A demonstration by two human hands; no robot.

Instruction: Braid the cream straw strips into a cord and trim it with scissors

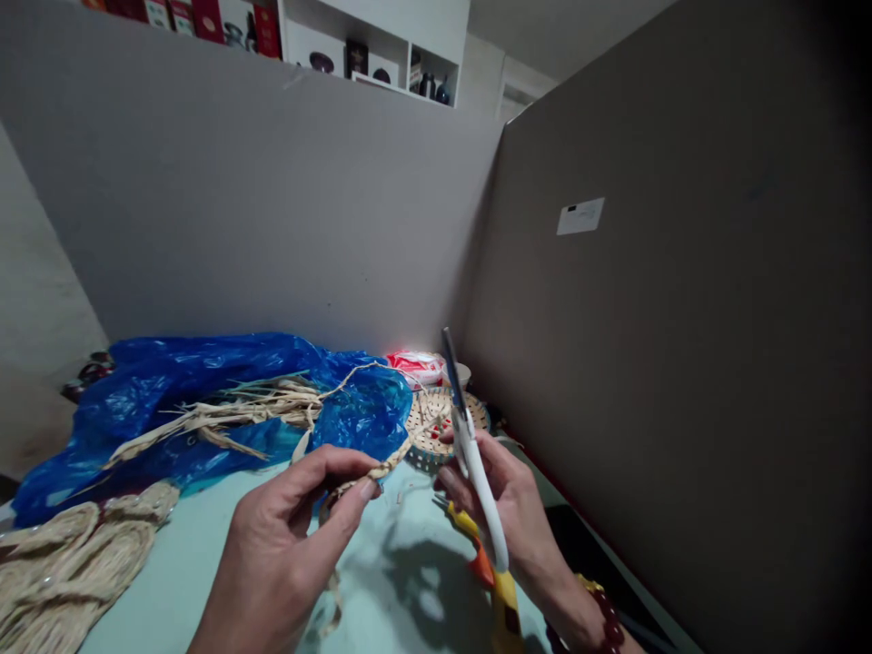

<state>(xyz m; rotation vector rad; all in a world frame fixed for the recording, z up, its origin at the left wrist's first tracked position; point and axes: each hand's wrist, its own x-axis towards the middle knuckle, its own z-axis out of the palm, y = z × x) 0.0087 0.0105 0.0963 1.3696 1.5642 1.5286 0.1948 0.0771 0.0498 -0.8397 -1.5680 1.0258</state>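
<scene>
My left hand point(300, 536) pinches a braided straw cord point(391, 461) between thumb and forefinger. The braid rises to the right, and a loose tail hangs below the hand. In my right hand point(504, 500) is a pair of white-handled scissors point(470, 445), blades pointing up and away from me. The blades look closed together, and the fingers partly hide the handle. Behind the hands stands a round woven basket point(426, 422) with small red bits in it. Below my right hand, a yellow and orange tool point(470, 531) lies on the table.
A blue plastic bag point(204, 363) with dry straw strands point(272, 409) on it spreads across the back left. Woven straw pieces point(88, 563) lie at the left front of the pale green table point(183, 581). A red and white packet point(415, 366) sits behind the basket. Grey panels point(306, 209) enclose the back and right.
</scene>
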